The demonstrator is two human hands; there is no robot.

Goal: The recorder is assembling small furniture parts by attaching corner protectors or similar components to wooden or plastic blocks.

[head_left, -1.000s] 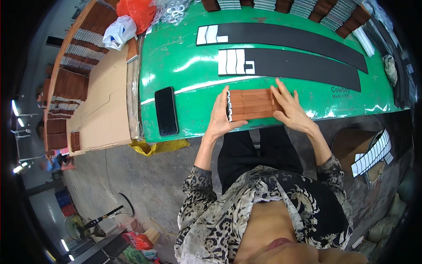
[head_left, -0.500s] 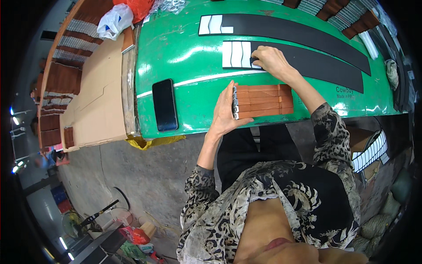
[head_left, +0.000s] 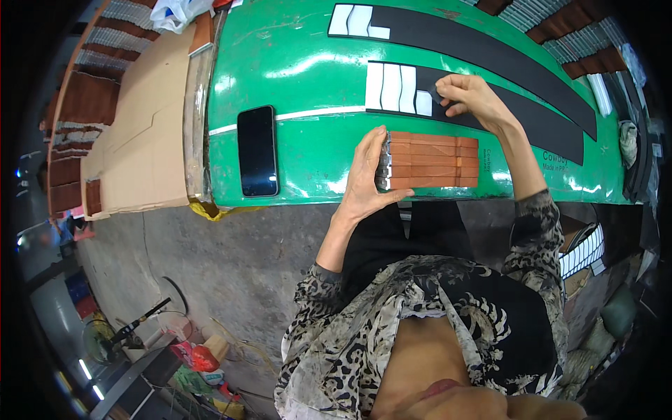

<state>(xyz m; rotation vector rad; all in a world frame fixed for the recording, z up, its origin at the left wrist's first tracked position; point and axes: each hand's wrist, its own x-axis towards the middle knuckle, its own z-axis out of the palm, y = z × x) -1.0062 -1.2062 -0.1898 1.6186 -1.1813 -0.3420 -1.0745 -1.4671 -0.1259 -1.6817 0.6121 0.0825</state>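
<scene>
My left hand (head_left: 364, 173) wraps its thumb and fingers round the left end of a stack of reddish-brown wood-like strips (head_left: 434, 161), which has jagged grey edges on that end. My right hand (head_left: 473, 99) pinches a small dark flat piece (head_left: 435, 95) above the nearer long black strip (head_left: 518, 112). White pieces with wavy dark lines between them (head_left: 390, 87) cover that strip's left end, and a smaller white piece (head_left: 423, 103) adjoins them, just left of my fingertips.
A second black strip (head_left: 476, 56) with a white left end lies farther back on the green table (head_left: 301, 161). A black phone (head_left: 257, 150) rests at left, near cardboard (head_left: 140, 154). Brown and grey stacked pieces (head_left: 539, 24) line the back right.
My right hand has moved right along the nearer strip with the dark piece, leaving the smaller white piece in view. My left hand stays on the brown stack. The view has shifted slightly.
</scene>
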